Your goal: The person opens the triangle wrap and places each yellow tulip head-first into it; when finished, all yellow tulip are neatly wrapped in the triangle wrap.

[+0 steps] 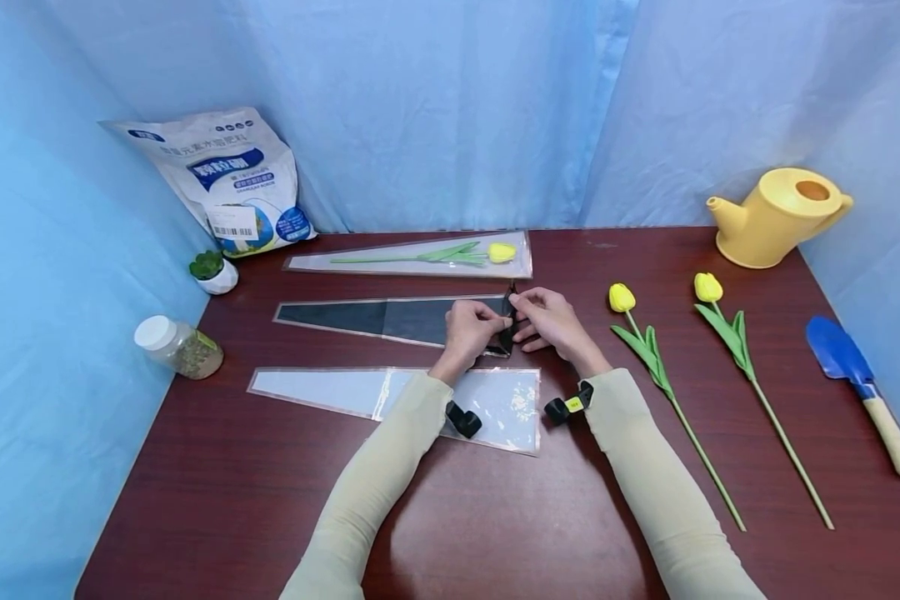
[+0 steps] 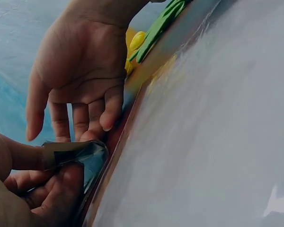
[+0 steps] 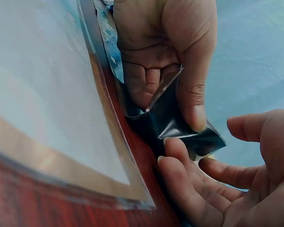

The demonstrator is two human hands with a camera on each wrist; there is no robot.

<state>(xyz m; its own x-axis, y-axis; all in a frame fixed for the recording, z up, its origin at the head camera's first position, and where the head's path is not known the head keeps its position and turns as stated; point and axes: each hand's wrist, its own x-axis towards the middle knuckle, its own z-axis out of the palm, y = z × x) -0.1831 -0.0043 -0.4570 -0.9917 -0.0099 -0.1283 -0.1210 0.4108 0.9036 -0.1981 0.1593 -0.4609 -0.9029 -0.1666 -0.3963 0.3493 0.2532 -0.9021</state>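
A long tapered black flower sleeve (image 1: 337, 317) lies across the table, its wide right end lifted and parted. My left hand (image 1: 467, 329) pinches the lip of that end between thumb and fingers. At the same end, the fingertips of my right hand (image 1: 551, 321) touch the black film, while its thumb stands apart from it in the right wrist view. Nearer to me a white flower sleeve (image 1: 307, 387) lies flat under my left forearm. Beyond the black one, a yellow tulip (image 1: 502, 252) rests on or in another pale sleeve (image 1: 307, 262); I cannot tell which.
Two yellow tulips (image 1: 622, 297) lie to the right, beside a blue trowel (image 1: 840, 346). A yellow watering can (image 1: 757, 221) stands at the back right. On the left are a fertilizer bag (image 1: 232, 183), a small potted plant (image 1: 221, 277) and a white-capped jar (image 1: 195, 354).
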